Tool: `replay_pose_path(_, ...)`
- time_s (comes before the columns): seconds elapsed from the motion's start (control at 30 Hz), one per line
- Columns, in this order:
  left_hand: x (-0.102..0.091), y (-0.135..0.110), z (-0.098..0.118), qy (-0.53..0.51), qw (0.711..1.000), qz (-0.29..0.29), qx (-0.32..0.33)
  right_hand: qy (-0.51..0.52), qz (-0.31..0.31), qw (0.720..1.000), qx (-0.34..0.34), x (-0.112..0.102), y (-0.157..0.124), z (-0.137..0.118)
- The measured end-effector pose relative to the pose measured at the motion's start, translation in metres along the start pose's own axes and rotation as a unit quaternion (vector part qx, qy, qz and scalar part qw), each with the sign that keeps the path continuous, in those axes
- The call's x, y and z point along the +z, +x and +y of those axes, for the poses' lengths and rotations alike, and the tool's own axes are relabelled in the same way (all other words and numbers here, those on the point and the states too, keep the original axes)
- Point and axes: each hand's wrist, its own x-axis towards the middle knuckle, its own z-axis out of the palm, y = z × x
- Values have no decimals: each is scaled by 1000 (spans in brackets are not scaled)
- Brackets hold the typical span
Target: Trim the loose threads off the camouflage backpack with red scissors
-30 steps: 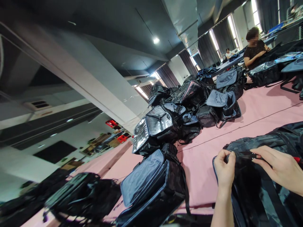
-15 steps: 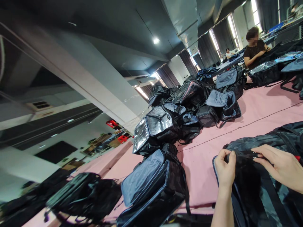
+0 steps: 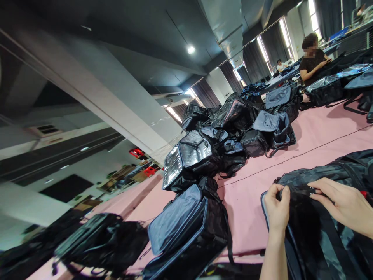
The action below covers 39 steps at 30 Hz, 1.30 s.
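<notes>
A dark camouflage bag point(image 3: 320, 233) lies on the pink table point(image 3: 314, 140) right in front of me. My left hand point(image 3: 276, 210) is closed, pinching the bag's top edge near its left corner. My right hand point(image 3: 344, 204) pinches the same black edge or strap a little further right, fingers pressed together on it. A small red thing point(image 3: 363, 193) shows just behind my right hand; I cannot make out what it is.
Several black and grey-blue bags are piled along the table, the nearest one point(image 3: 186, 229) at its front left, others point(image 3: 204, 151) with silvery linings further back. A seated person point(image 3: 313, 58) works at the far right, another person point(image 3: 281, 66) far behind.
Both hands stay on the bag's edge; my right hand's fingers have shifted slightly left along it. The view has barely moved.
</notes>
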Motion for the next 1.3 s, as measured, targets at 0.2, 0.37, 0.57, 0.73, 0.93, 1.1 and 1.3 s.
replay_pose_path(0.2, -3, 1, 1, -61, 998, -30, -17, 116, -26, 991, 57, 7, 1, 5)
replay_pose_path(0.37, -3, 2, 1, -76, 996, -49, -26, 201, -67, 964, 160, 16, -2, 4)
replay_pose_path(0.57, 1, 1, -2, -10, 1000, -18, -6, 488, 21, 815, 311, 4, 10, -6)
replay_pose_path(0.73, 0, 1, -2, -35, 999, -3, -6, 270, 29, 938, 216, 4, 9, 3)
replay_pose_path(0.93, 1, 2, -1, -60, 998, 11, -15, 48, 61, 997, -16, 15, -2, 9)
replay_pose_path(1.1, 1, 4, -3, -65, 998, 17, -15, -3, 68, 996, -55, 12, 1, 7)
replay_pose_path(1.3, 1, 4, -8, -57, 998, 11, -18, -6, 60, 997, -50, 14, 6, 2)
